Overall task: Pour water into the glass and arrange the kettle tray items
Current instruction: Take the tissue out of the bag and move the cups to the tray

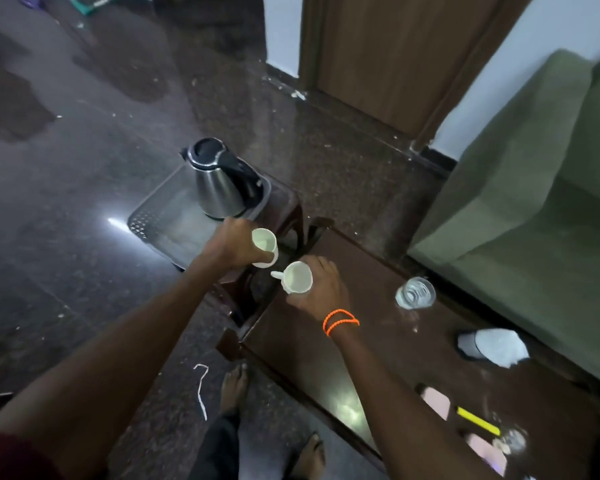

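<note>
A steel kettle (219, 181) with a black lid and handle stands at the far end of a dark tray (153, 216) on a small stool. My left hand (229, 245) grips a white mug (265, 245) over the tray's near right corner. My right hand (321, 289) holds a second white mug (297, 277) at the left end of the brown table (361, 358), its handle pointing left. A clear glass (415, 292) with water in it stands on the table to the right of my right hand.
A green sofa (534, 202) lies beyond the table on the right. A white crumpled bag (492, 346), a yellow pen (477, 420) and pink cards (437, 401) rest on the table's near right part. My bare feet (234, 386) stand beside the table. A wooden door (395, 57) is behind.
</note>
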